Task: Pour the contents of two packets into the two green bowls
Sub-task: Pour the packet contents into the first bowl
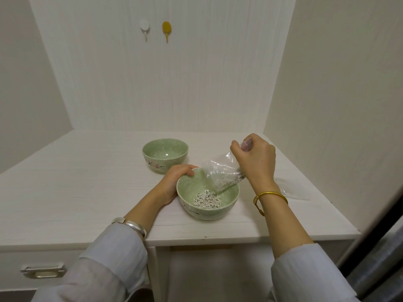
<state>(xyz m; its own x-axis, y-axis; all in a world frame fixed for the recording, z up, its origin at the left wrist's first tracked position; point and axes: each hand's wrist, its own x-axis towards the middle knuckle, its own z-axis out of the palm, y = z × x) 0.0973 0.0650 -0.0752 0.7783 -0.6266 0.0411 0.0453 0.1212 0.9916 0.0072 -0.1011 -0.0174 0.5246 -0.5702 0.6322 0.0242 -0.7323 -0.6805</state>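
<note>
**While one packet empties, a second bowl waits**

While the right hand pinches the upturned bottom of a clear packet, the packet's open mouth hangs inside the near green bowl, where a small heap of pale slivers lies on the bottom. More of them sit in the packet's lower part. The left hand is closed on that bowl's rim, thumb inside, steadying it on the white table. This looks like the first pour, partly done; next it likely calls for a shake to clear the rest. The far green bowl is empty. A second clear packet lies flat just beyond the right wrist.
</note>
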